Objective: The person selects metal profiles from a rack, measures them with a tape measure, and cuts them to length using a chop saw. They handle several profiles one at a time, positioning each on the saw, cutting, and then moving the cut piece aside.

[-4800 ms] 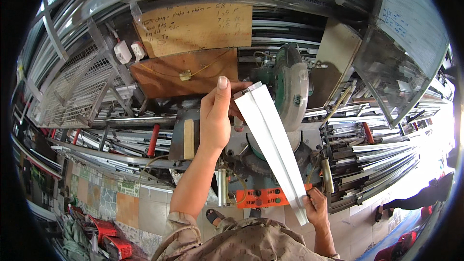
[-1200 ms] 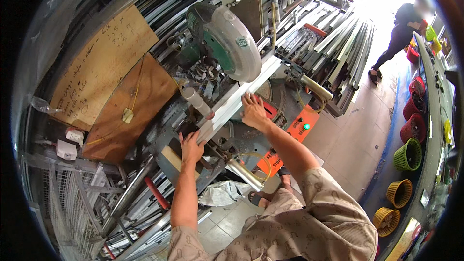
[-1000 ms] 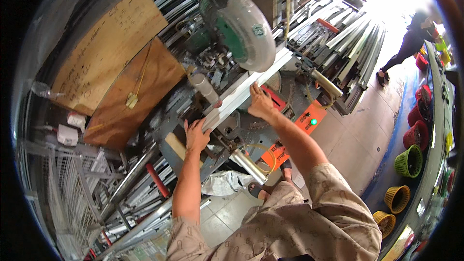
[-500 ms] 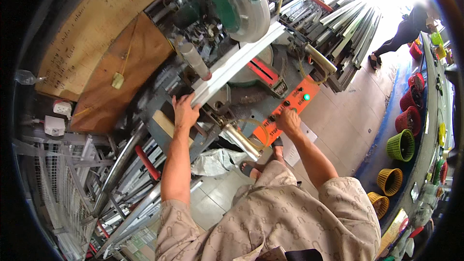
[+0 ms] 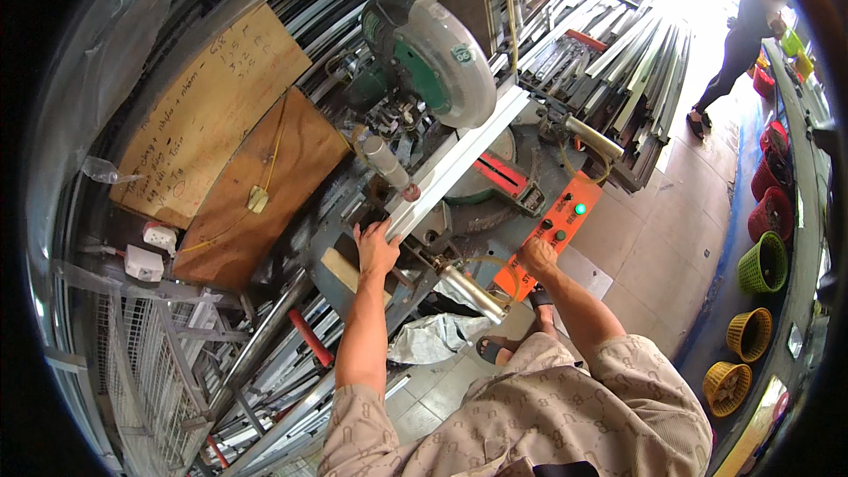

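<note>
We seem to be steadying the bar (image 5: pixel 465 159), its near end at our left hand's (image 5: pixel 377 249) parted fingers, the rest running ahead beneath the saw (image 5: pixel 452 79). Our right hand's (image 5: pixel 540 258) fingers, at the panel (image 5: pixel 576 206), we cannot read; pressing there would call for a still bar.

Arms (image 5: pixel 361 336) forward, left fingers (image 5: pixel 379 230) spread

Saw guard (image 5: pixel 465 71) blocks way behind profile (image 5: pixel 461 162); front mostly open.
</note>
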`<state>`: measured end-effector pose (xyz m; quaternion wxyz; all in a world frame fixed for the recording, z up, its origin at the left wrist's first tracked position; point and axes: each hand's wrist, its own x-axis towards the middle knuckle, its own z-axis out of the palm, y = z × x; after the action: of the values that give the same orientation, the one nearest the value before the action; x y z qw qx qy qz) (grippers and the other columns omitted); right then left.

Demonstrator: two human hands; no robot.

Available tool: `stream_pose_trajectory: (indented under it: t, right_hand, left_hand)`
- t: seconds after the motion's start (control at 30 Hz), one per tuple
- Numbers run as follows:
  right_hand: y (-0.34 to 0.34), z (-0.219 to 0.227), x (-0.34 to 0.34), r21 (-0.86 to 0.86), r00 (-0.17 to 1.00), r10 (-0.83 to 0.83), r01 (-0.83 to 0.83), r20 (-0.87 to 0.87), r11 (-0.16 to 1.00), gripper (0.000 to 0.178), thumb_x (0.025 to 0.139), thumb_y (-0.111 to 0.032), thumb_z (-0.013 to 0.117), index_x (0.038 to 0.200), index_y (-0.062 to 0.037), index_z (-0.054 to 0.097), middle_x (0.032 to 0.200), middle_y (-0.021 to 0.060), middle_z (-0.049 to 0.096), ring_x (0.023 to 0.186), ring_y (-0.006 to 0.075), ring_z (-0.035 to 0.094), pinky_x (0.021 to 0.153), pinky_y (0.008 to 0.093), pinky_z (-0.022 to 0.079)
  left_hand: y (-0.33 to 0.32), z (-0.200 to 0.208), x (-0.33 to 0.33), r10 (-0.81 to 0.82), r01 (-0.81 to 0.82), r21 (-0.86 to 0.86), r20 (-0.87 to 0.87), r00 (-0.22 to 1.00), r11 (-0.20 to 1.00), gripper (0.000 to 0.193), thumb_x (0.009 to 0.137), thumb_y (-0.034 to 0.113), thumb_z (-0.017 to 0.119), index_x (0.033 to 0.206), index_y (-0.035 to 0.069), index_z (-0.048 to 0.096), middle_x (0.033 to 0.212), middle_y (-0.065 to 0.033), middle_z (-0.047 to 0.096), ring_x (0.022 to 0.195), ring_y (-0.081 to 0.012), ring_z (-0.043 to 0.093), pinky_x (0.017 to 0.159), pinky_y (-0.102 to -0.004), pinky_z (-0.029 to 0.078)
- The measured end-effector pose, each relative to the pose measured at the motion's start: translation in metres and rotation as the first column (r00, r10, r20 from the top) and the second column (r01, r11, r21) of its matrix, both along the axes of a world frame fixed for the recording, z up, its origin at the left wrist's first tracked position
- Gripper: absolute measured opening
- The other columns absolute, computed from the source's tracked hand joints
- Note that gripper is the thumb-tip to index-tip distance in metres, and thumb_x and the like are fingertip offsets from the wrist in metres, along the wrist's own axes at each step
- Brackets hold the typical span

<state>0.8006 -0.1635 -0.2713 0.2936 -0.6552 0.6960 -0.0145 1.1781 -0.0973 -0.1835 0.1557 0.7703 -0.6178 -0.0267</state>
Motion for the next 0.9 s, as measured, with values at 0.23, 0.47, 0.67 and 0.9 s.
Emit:
stream_pose_trajectory:
  t: [0.23,0.47,0.67,0.9]
  right_hand:
    - [-0.002,0.013,-0.004,0.034,0.999,0.035,-0.035,0.014,0.999,0.029,0.086,-0.023,0.063,0.096,0.0013,0.075,0.101,0.0233,0.075,0.098,0.0393,0.073,0.082,0.0481,0.058]
    - [-0.020,0.012,-0.035,-0.103,0.990,-0.122,0.130,0.073,0.986,0.028,0.087,-0.021,0.066,0.100,0.0023,0.070,0.098,0.0251,0.074,0.095,0.0399,0.073,0.081,0.0483,0.058]
    - [-0.073,-0.015,-0.057,-0.214,0.991,0.055,-0.080,-0.120,0.974,0.030,0.089,-0.029,0.068,0.094,0.0009,0.072,0.093,0.0248,0.074,0.090,0.0411,0.073,0.074,0.0505,0.059]
    - [-0.103,-0.068,-0.080,-0.167,0.814,0.473,-0.546,-0.337,0.821,0.025,0.090,-0.027,0.063,0.086,-0.0066,0.077,0.087,0.0199,0.075,0.086,0.0322,0.076,0.068,0.0467,0.059]
  left_hand:
    - [-0.001,0.004,-0.004,0.014,-0.014,0.034,-0.002,1.000,0.999,0.050,0.085,0.023,0.079,0.131,0.007,0.068,0.123,-0.0172,0.069,0.118,-0.0335,0.063,0.124,-0.0551,0.021]
    - [-0.002,0.004,-0.002,0.018,-0.016,0.055,-0.023,1.000,0.998,0.051,0.084,0.022,0.080,0.131,0.006,0.067,0.123,-0.0162,0.069,0.118,-0.0329,0.063,0.124,-0.0548,0.021]
    - [0.009,0.048,-0.017,0.028,-0.042,-0.068,-0.191,0.981,0.997,0.044,0.088,0.020,0.077,0.129,0.007,0.068,0.135,-0.0148,0.065,0.130,-0.0320,0.057,0.120,-0.0469,0.033]
    - [0.223,0.097,-0.068,0.443,-0.507,-0.478,-0.250,0.861,0.717,0.020,0.095,0.012,0.071,0.112,0.002,0.073,0.105,-0.0141,0.072,0.101,-0.0319,0.068,0.095,-0.0403,0.051]
